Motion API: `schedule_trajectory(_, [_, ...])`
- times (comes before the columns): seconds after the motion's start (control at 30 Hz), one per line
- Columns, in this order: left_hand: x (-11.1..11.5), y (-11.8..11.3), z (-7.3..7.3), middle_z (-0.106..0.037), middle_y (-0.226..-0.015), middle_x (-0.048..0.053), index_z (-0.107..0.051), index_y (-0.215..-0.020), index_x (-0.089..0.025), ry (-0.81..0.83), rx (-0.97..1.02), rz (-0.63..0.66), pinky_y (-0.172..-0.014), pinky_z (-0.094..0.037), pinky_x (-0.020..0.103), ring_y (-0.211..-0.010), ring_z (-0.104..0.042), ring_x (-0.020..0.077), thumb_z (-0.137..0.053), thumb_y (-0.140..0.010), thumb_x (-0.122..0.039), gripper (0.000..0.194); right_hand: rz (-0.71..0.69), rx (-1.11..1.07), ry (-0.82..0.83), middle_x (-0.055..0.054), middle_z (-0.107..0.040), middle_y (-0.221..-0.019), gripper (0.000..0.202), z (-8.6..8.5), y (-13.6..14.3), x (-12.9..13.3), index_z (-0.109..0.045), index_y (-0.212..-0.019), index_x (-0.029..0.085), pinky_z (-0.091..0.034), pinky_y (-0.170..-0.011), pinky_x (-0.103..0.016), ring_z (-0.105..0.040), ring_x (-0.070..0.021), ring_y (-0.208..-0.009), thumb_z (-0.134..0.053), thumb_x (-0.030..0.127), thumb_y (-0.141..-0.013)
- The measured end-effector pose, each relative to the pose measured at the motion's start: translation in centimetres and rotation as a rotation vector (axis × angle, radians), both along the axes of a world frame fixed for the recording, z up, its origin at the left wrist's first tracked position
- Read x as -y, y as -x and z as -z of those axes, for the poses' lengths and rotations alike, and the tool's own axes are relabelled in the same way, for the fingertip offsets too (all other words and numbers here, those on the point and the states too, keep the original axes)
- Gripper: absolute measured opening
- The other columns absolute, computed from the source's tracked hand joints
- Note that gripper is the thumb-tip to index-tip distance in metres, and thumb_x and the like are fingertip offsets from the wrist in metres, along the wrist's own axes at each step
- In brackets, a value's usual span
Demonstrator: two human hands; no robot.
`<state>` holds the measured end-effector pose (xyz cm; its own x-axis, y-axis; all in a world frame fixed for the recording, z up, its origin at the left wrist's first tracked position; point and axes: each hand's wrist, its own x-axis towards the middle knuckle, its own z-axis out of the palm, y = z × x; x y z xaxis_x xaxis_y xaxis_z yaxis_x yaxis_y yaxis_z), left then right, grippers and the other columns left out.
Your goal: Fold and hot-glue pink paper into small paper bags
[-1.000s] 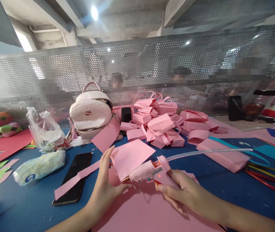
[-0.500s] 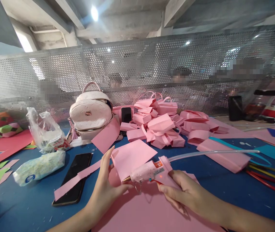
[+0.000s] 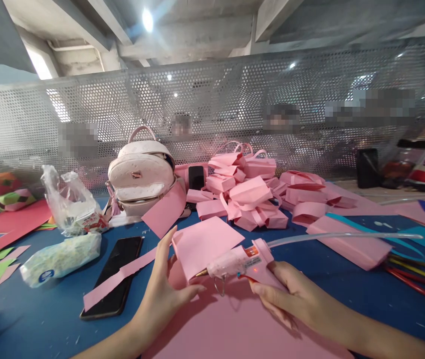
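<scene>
My left hand (image 3: pixel 169 289) is curved around the left side of a folded pink paper box (image 3: pixel 208 242), its thumb low in front and some fingers hidden behind the paper. In my right hand (image 3: pixel 291 294) is a pink hot glue gun (image 3: pixel 235 262), gripped by its handle with a small red light showing. The gun's metal nozzle points left, at the box's front edge; whether it touches the paper I cannot tell. A long clear glue stick (image 3: pixel 332 237) sticks out of its back. Beneath both hands lies a large pink sheet (image 3: pixel 242 329).
A pink strip (image 3: pixel 122 279) crosses a black phone (image 3: pixel 113 269) on the left, near a tissue pack (image 3: pixel 63 257). Behind stand a white backpack (image 3: pixel 141 174) and a heap of pink paper boxes (image 3: pixel 250 194). Red and yellow sticks (image 3: pixel 422 284) lie at right.
The glue gun and my right hand have shifted slightly to the right, with the nozzle moving along the box's front edge. My left hand and the box have hardly moved.
</scene>
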<state>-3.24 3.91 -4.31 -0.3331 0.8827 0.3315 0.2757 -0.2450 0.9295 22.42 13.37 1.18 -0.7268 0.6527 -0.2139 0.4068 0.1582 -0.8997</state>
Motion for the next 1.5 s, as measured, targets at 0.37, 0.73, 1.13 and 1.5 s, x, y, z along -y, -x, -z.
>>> schedule_trajectory(0.37, [-0.1,0.3,0.3,-0.031,-0.161,0.008,-0.026,-0.154,-0.036,-0.026,-0.030,0.007,-0.124,-0.028,0.053,-0.152,-0.026,0.0365,-0.086,-0.074,-0.034,0.100,0.009,0.003,-0.019,0.003,-0.050,-0.061,0.053,0.3,-0.6,-0.6,-0.043,-0.072,0.023,-0.044,-0.063,-0.030,-0.047,-0.0137,-0.058,-0.051,0.072,-0.089])
schedule_trajectory(0.73, [-0.2,0.2,0.1,-0.034,-0.159,0.007,-0.030,-0.151,-0.037,-0.029,-0.011,0.000,-0.123,-0.030,0.054,-0.150,-0.029,0.0370,-0.087,-0.073,-0.034,0.097,0.030,-0.045,-0.041,0.004,-0.050,-0.059,0.051,0.6,-1.2,-1.3,-0.043,-0.073,0.023,-0.044,-0.060,-0.028,-0.045,-0.0125,-0.056,-0.052,0.069,-0.092])
schedule_trajectory(1.13, [0.0,0.0,-0.5,-0.032,-0.160,0.007,-0.030,-0.150,-0.036,-0.009,0.061,0.034,-0.124,-0.028,0.051,-0.149,-0.031,0.0355,-0.088,-0.072,-0.034,0.098,0.033,-0.081,-0.032,0.008,-0.044,-0.054,0.052,-0.3,-1.0,-1.2,-0.042,-0.078,0.024,-0.038,-0.054,-0.027,-0.040,-0.0113,-0.050,-0.055,0.073,-0.088])
schedule_trajectory(1.5, [-0.1,0.2,-0.2,-0.031,-0.161,0.008,-0.028,-0.152,-0.036,0.005,0.074,0.021,-0.122,-0.030,0.052,-0.148,-0.035,0.0369,-0.087,-0.072,-0.033,0.100,0.193,-0.096,-0.090,0.008,-0.046,-0.053,0.049,-0.9,-0.7,-0.3,-0.044,-0.076,0.024,-0.037,-0.056,-0.028,-0.040,-0.0120,-0.052,-0.063,0.067,-0.084])
